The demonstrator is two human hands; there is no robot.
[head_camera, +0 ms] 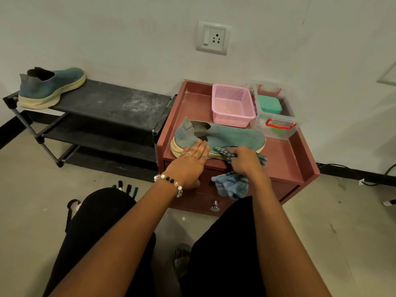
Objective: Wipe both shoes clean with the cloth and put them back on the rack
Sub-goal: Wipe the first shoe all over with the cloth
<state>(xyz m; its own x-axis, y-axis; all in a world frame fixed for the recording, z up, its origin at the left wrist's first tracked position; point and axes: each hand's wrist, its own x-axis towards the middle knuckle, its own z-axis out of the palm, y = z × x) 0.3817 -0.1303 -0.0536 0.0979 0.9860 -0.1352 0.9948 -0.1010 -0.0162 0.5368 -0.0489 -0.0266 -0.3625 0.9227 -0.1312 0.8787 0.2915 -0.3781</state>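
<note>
A left hand (190, 162), fingers flat, pressed one shoe (218, 137) on a cabinet (285, 159). At its 3 o'clock, the right hand (244, 160) gripped a cloth (232, 185) against the sole. The other shoe (50, 87) sat on the rack (111, 103) at 10 o'clock.

Knit-fabric shoe (220, 137); soft woven cloth (232, 185); perforated plastic basket (232, 106); dusty matt rack (111, 103).

Teal shoe (218, 137) under blue cloth (232, 185)
</note>
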